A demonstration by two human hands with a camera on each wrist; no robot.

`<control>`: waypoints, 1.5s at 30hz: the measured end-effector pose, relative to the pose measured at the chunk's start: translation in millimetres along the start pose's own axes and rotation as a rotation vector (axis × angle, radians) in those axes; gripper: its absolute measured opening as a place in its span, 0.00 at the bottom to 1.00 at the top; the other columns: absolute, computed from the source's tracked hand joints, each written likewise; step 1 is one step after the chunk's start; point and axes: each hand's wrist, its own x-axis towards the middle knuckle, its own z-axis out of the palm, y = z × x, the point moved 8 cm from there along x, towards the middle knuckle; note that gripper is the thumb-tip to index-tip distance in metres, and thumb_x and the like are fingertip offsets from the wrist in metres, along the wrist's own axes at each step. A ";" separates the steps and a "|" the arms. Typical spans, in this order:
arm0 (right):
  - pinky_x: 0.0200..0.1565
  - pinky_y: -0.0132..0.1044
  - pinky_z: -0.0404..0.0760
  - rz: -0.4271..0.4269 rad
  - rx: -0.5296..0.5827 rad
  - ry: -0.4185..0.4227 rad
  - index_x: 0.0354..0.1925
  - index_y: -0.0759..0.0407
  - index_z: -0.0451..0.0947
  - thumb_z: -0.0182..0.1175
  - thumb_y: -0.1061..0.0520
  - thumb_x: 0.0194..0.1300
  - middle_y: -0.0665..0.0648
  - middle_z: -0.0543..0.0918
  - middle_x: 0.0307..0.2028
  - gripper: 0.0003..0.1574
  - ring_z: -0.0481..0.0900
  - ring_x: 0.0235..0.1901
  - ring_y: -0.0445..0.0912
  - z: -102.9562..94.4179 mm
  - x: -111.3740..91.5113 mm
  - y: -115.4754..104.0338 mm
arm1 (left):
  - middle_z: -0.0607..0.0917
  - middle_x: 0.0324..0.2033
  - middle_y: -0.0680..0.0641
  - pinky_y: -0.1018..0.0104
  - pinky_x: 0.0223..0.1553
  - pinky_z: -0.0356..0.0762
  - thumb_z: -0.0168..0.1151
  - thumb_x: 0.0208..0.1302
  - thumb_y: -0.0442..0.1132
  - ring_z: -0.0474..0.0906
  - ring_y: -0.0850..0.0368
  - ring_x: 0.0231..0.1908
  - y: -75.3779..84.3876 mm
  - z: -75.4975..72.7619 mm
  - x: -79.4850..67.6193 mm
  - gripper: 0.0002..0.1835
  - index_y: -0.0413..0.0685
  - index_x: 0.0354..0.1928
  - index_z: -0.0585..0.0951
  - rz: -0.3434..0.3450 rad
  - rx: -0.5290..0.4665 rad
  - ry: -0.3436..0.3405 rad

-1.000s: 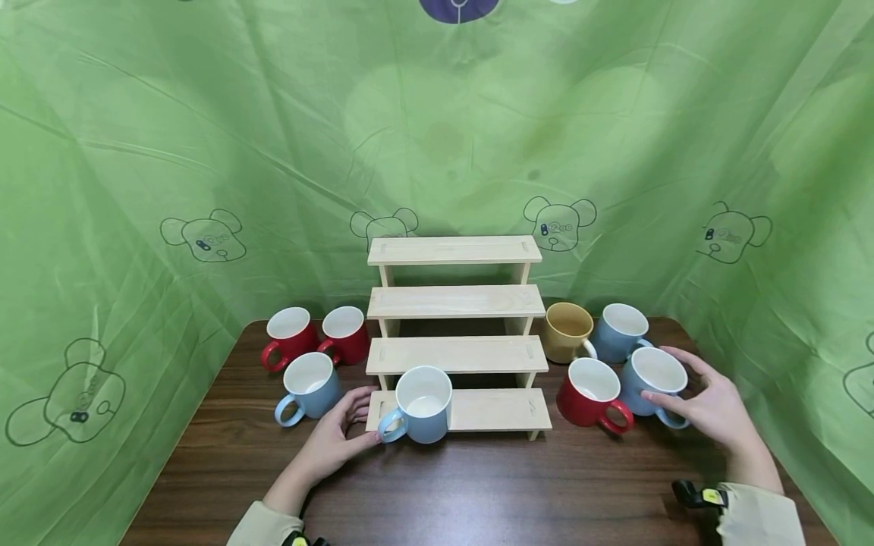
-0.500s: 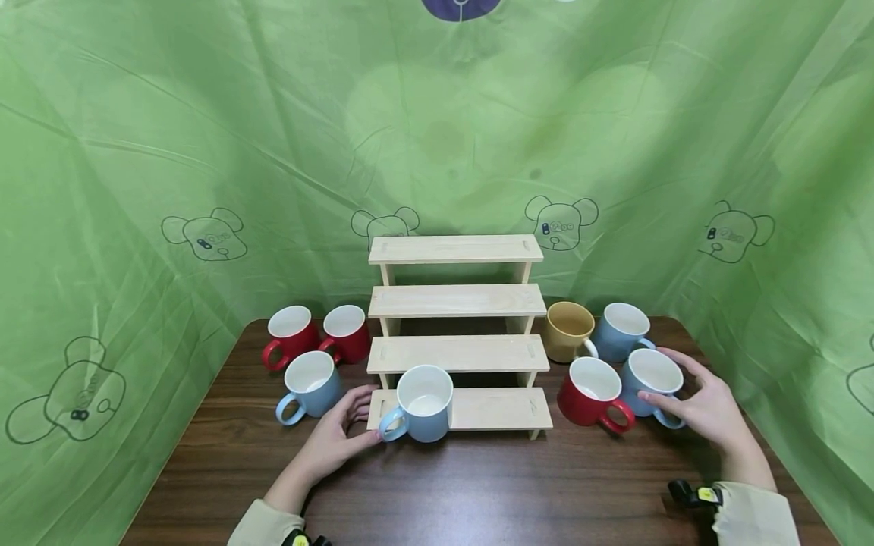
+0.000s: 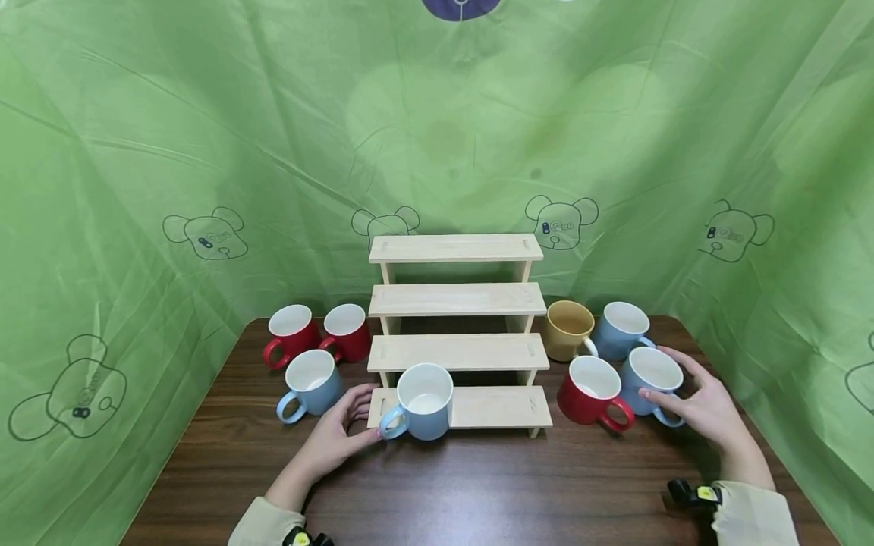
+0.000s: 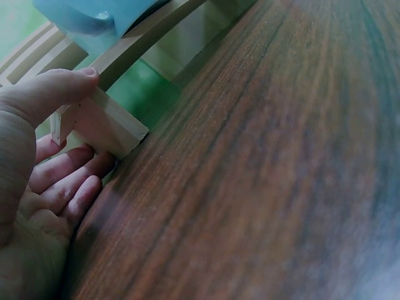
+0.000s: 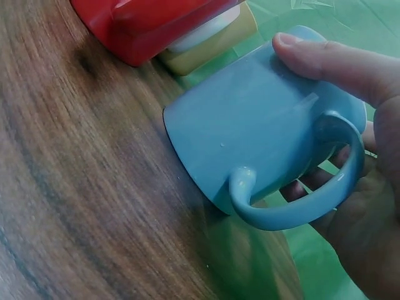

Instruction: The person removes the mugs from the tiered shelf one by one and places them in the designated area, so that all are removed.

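A blue mug [image 3: 427,406] stands on the left part of the lowest step of a four-tier wooden shelf [image 3: 492,409], its handle pointing left. My left hand [image 3: 336,434] grips the left end of that step; in the left wrist view the thumb [image 4: 72,84] lies on the board's edge and the fingers curl by the side panel. On the right, my right hand [image 3: 706,402] holds another blue mug [image 5: 244,119] between thumb and fingers, near its rim. That mug is upright beside a red mug [image 3: 586,402], its handle toward the front right.
Left of the shelf are two red mugs [image 3: 290,337] and a blue mug [image 3: 321,390]. A yellow mug [image 3: 565,345] and one more blue mug [image 3: 611,341] stand at the right back. Green cloth [image 3: 437,136] hangs around the brown table [image 3: 492,493].
My right hand and the blue mug it holds have shifted slightly left since a second ago. The left hand, the shelf and the other mugs have stayed put.
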 end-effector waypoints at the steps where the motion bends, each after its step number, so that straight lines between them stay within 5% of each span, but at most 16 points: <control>1: 0.47 0.29 0.70 0.004 -0.007 -0.005 0.80 0.54 0.68 0.84 0.46 0.61 0.50 0.79 0.61 0.57 0.68 0.52 0.23 0.0 0.2 -0.4 | 0.82 0.66 0.37 0.70 0.65 0.79 0.80 0.65 0.34 0.82 0.46 0.64 0.0 -0.1 0.0 0.41 0.38 0.76 0.70 -0.002 0.001 0.001; 4: 0.47 0.32 0.70 0.009 -0.031 -0.024 0.81 0.55 0.67 0.84 0.46 0.61 0.60 0.79 0.64 0.58 0.69 0.53 0.28 -0.2 0.9 -2.1 | 0.82 0.67 0.37 0.69 0.65 0.79 0.80 0.65 0.34 0.82 0.47 0.64 0.0 -0.2 -0.1 0.41 0.39 0.76 0.70 -0.007 0.002 0.001; 10: 0.47 0.39 0.72 -0.034 -0.129 -0.049 0.81 0.60 0.65 0.86 0.45 0.58 0.73 0.79 0.65 0.63 0.77 0.57 0.56 -2.7 3.3 -14.5 | 0.82 0.67 0.37 0.71 0.65 0.78 0.80 0.65 0.34 0.82 0.48 0.64 0.3 -0.4 0.2 0.41 0.38 0.77 0.70 -0.009 0.004 0.001; 17: 0.49 0.13 0.64 -0.080 -0.061 0.059 0.79 0.59 0.70 0.85 0.44 0.60 0.69 0.79 0.70 0.58 0.69 0.56 0.21 -19.2 -0.8 -50.8 | 0.82 0.66 0.36 0.71 0.64 0.78 0.80 0.65 0.34 0.81 0.44 0.64 2.5 -0.4 0.1 0.42 0.34 0.76 0.69 -0.008 0.009 0.004; 21: 0.51 0.12 0.67 -0.089 -0.011 0.111 0.77 0.59 0.72 0.82 0.46 0.65 0.63 0.81 0.67 0.50 0.72 0.56 0.21 -21.2 -1.7 -72.7 | 0.82 0.66 0.37 0.70 0.65 0.78 0.80 0.65 0.34 0.82 0.45 0.64 1.7 -1.2 0.1 0.42 0.34 0.76 0.69 -0.010 0.007 0.005; 25: 0.53 0.15 0.75 -0.107 0.104 0.157 0.75 0.60 0.74 0.80 0.54 0.67 0.48 0.83 0.62 0.44 0.78 0.55 0.23 -13.8 -4.7 -94.5 | 0.83 0.66 0.38 0.70 0.65 0.78 0.80 0.65 0.35 0.82 0.47 0.64 -1.4 -1.3 -0.1 0.42 0.38 0.77 0.70 -0.015 0.009 0.003; 29: 0.54 0.19 0.79 -0.206 0.206 0.196 0.69 0.62 0.79 0.79 0.66 0.64 0.38 0.86 0.57 0.38 0.84 0.53 0.30 -2.4 -13.7 -125.7 | 0.83 0.66 0.39 0.69 0.65 0.78 0.81 0.65 0.36 0.82 0.50 0.63 -3.2 -1.3 -0.7 0.41 0.41 0.76 0.71 -0.024 0.015 0.004; 35: 0.57 0.26 0.82 -0.374 0.295 0.074 0.66 0.67 0.80 0.76 0.77 0.60 0.49 0.87 0.57 0.36 0.86 0.54 0.39 26.4 -33.7 -167.5 | 0.83 0.66 0.38 0.69 0.65 0.79 0.81 0.64 0.35 0.82 0.49 0.63 -1.9 -1.4 -1.6 0.42 0.39 0.76 0.71 -0.037 0.002 0.010; 45: 0.55 0.32 0.86 -0.390 0.263 -0.098 0.66 0.62 0.80 0.79 0.66 0.65 0.56 0.87 0.61 0.34 0.86 0.57 0.38 83.3 -55.5 -186.7 | 0.83 0.66 0.39 0.68 0.65 0.79 0.81 0.64 0.35 0.82 0.45 0.64 -3.5 -1.2 -1.1 0.42 0.40 0.77 0.70 -0.043 0.002 0.003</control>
